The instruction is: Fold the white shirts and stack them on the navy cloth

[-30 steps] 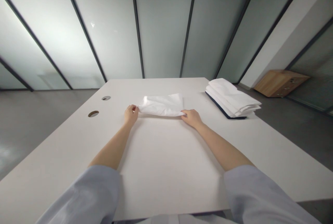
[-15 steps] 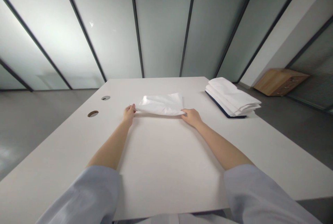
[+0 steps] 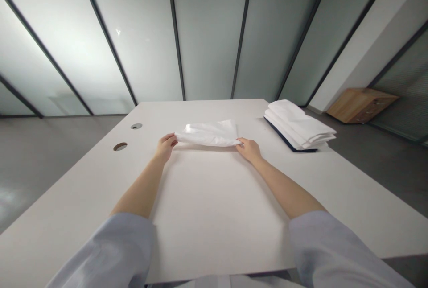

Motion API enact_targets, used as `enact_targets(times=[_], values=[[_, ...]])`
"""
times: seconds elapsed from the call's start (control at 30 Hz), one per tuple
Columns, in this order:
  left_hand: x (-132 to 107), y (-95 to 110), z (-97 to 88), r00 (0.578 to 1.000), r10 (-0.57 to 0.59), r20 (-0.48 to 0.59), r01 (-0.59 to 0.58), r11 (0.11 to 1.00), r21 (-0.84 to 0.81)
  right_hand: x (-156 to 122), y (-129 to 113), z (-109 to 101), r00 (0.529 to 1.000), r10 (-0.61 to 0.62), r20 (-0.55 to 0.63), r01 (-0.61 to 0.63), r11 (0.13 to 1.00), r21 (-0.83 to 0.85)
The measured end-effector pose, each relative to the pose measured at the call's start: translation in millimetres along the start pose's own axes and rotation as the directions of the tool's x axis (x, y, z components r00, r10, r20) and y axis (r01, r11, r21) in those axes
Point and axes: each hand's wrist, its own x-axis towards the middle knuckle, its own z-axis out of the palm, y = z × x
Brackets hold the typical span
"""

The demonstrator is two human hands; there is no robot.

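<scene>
A folded white cloth (image 3: pixel 209 133) lies near the middle of the white table (image 3: pixel 207 207), slightly lifted at its near edge. My left hand (image 3: pixel 165 146) pinches the cloth's near left corner. My right hand (image 3: pixel 249 149) pinches the near right corner. Both arms reach forward from pale blue sleeves.
A stack of folded white cloths (image 3: pixel 299 127) on a dark board sits at the table's right side. Two round cable holes (image 3: pixel 120 146) are in the table's left part. Glass partition walls stand behind, and a wooden cabinet (image 3: pixel 361 105) stands on the floor at the right.
Both hands have drawn the cloth's near edge slightly up and away from me; the cloth looks flatter and narrower than a second ago.
</scene>
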Motion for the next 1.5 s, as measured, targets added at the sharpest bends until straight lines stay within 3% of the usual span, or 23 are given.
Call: enact_targets(times=[0.13,0.27,0.4,0.47,0.5,0.57,0.63,0.7,0.8,0.9,1.0,1.07,1.2,1.27,1.4,1.5], values=[[-1,6,2.1,1.000,0.007,0.027,-0.006,0.999,-0.044,1,4,1,0.999,0.021,-0.026,-0.020,0.998,0.053],[-1,3,6.6,0.999,0.028,0.029,-0.029,0.997,0.067,2,6,4,0.999,0.022,-0.050,-0.019,0.997,0.071],[-1,-4,4.6,0.980,0.120,-0.161,-0.051,0.923,0.380,2,5,6,0.997,-0.019,-0.070,0.022,0.998,0.050],[-2,-5,1.0,0.949,0.268,-0.165,-0.139,0.826,0.546,2,6,7,0.996,-0.065,-0.067,0.070,0.995,0.072],[-4,-5,-0.7,0.936,0.341,-0.093,-0.213,0.756,0.618,3,7,8,0.993,-0.094,-0.066,0.100,0.990,0.096],[-8,-4,-2.4,0.896,0.414,0.162,-0.393,0.569,0.722,3,9,10,0.987,-0.140,-0.081,0.152,0.973,0.173],[-14,-2,-1.1,0.832,0.370,0.413,-0.538,0.364,0.760,5,12,12,0.984,-0.135,-0.117,0.163,0.946,0.280],[-20,1,3.2,0.783,0.280,0.555,-0.611,0.177,0.772,6,15,14,0.986,-0.101,-0.134,0.145,0.913,0.382],[-26,3,13.2,0.762,0.196,0.617,-0.627,-0.017,0.779,7,19,15,0.990,-0.095,-0.101,0.131,0.877,0.462],[-32,4,25.7,0.738,0.151,0.657,-0.646,-0.119,0.754,5,18,14,0.990,-0.127,-0.066,0.143,0.872,0.469],[-41,2,37.9,0.726,0.109,0.679,-0.662,-0.159,0.733,3,10,12,0.982,-0.184,-0.054,0.188,0.873,0.450],[-45,3,42.8,0.742,0.077,0.665,-0.651,-0.153,0.744,2,4,12,0.966,-0.252,-0.051,0.249,0.865,0.436],[-44,6,40.6,0.793,0.028,0.609,-0.599,-0.148,0.787,1,3,16,0.919,-0.388,-0.065,0.383,0.844,0.376],[-41,6,36.3,0.792,0.046,0.609,-0.599,-0.136,0.789,2,8,20,0.911,-0.406,-0.078,0.406,0.846,0.345],[-38,4,32.6,0.734,0.113,0.670,-0.668,-0.062,0.742,7,15,30,0.918,-0.392,-0.061,0.384,0.840,0.384],[-40,6,34.0,0.738,0.192,0.647,-0.656,-0.024,0.755,10,19,34,0.960,-0.278,-0.022,0.248,0.818,0.519]])
